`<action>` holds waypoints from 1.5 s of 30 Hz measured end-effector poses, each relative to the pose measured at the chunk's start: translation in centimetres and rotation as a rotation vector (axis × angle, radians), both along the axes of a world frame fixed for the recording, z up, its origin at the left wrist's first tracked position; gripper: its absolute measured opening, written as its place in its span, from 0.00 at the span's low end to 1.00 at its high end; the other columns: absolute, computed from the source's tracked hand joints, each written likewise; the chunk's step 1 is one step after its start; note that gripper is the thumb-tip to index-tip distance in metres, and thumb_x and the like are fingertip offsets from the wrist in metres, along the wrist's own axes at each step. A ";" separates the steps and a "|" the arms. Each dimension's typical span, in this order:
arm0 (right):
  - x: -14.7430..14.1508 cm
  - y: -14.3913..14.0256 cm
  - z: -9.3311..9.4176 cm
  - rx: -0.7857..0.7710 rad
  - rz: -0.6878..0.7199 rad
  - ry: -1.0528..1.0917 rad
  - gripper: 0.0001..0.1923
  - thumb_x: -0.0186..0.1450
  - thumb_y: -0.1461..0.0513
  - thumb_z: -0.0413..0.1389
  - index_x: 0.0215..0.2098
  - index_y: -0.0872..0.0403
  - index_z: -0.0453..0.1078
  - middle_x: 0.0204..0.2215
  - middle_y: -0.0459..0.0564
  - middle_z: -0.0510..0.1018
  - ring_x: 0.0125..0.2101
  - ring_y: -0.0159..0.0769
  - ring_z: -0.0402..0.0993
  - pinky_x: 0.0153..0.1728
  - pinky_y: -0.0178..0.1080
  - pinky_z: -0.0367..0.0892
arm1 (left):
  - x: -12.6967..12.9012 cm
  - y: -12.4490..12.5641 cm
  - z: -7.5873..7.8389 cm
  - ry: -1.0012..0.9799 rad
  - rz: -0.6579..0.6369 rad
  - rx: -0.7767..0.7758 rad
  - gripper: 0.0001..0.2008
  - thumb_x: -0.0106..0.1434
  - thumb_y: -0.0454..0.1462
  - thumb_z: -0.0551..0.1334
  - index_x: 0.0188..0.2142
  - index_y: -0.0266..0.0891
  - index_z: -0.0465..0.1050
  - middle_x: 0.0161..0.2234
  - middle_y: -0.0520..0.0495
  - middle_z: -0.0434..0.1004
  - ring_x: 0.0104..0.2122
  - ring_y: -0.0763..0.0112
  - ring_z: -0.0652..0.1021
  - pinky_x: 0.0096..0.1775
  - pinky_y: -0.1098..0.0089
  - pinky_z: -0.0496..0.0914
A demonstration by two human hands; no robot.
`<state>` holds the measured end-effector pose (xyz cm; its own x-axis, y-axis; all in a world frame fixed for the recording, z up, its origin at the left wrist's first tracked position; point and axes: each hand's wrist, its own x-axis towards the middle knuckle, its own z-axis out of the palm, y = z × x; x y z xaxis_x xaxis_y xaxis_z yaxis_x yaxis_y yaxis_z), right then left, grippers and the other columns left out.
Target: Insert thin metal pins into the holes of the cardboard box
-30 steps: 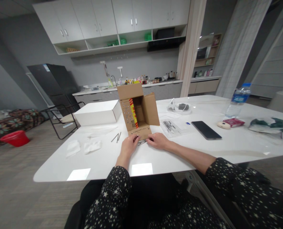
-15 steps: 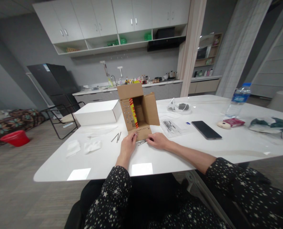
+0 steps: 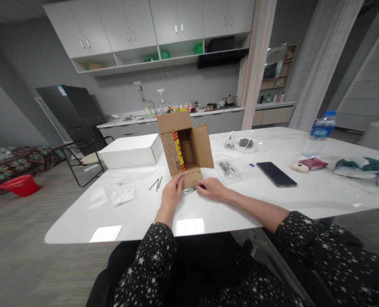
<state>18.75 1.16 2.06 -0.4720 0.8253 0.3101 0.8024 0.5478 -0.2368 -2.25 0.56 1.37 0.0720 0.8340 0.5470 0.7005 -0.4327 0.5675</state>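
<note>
An open brown cardboard box [image 3: 192,145] stands on the white table, a yellow and red tape strip down its left part. Its front flap [image 3: 192,179] lies toward me, with rows of small dark dots across it. At the flap's left edge is my left hand [image 3: 171,194], thumb and fingers pinched together; what they hold is too small to make out. My right hand [image 3: 212,189] rests on the table by the flap's right corner, fingers curled in and their contents hidden. Between both hands lie several thin metal rods [image 3: 190,191]. More metal rods [image 3: 156,184] lie left of my left hand.
A white box [image 3: 130,151] stands behind on the left, with white crumpled tissues [image 3: 124,197] nearer me. To the right are a clear plastic bag [image 3: 229,170] with dark slim pieces, a phone [image 3: 276,174], a pink packet [image 3: 314,164] and a water bottle [image 3: 319,134].
The fingers of my left hand have shifted slightly at the flap's left edge. My right hand and the box look unmoved.
</note>
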 end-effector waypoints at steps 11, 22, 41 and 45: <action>0.0 0.0 0.0 -0.002 0.004 0.001 0.15 0.69 0.55 0.50 0.31 0.53 0.74 0.28 0.49 0.80 0.28 0.34 0.72 0.29 0.35 0.51 | 0.1 -0.3 0.2 0.036 0.004 -0.076 0.21 0.68 0.42 0.56 0.58 0.41 0.70 0.31 0.47 0.81 0.28 0.67 0.79 0.35 0.68 0.73; 0.0 0.1 -0.2 -0.005 0.003 0.008 0.15 0.69 0.55 0.50 0.31 0.53 0.74 0.28 0.49 0.80 0.28 0.34 0.72 0.29 0.35 0.51 | 0.1 -0.3 0.3 0.022 0.000 -0.081 0.20 0.69 0.40 0.54 0.58 0.42 0.70 0.50 0.42 0.80 0.39 0.64 0.81 0.47 0.62 0.74; 0.0 0.0 0.1 0.001 -0.001 -0.007 0.15 0.69 0.56 0.50 0.31 0.53 0.74 0.28 0.49 0.80 0.28 0.34 0.72 0.29 0.36 0.51 | 0.1 -0.1 0.1 -0.001 -0.008 -0.073 0.18 0.70 0.40 0.54 0.55 0.41 0.74 0.53 0.43 0.78 0.52 0.60 0.78 0.55 0.59 0.71; 0.1 0.0 0.0 -0.009 -0.002 0.001 0.15 0.69 0.56 0.50 0.30 0.53 0.73 0.28 0.49 0.80 0.28 0.34 0.72 0.29 0.36 0.51 | 0.0 0.1 -0.1 -0.009 -0.018 -0.066 0.17 0.70 0.40 0.54 0.54 0.42 0.74 0.54 0.43 0.78 0.52 0.60 0.78 0.55 0.58 0.71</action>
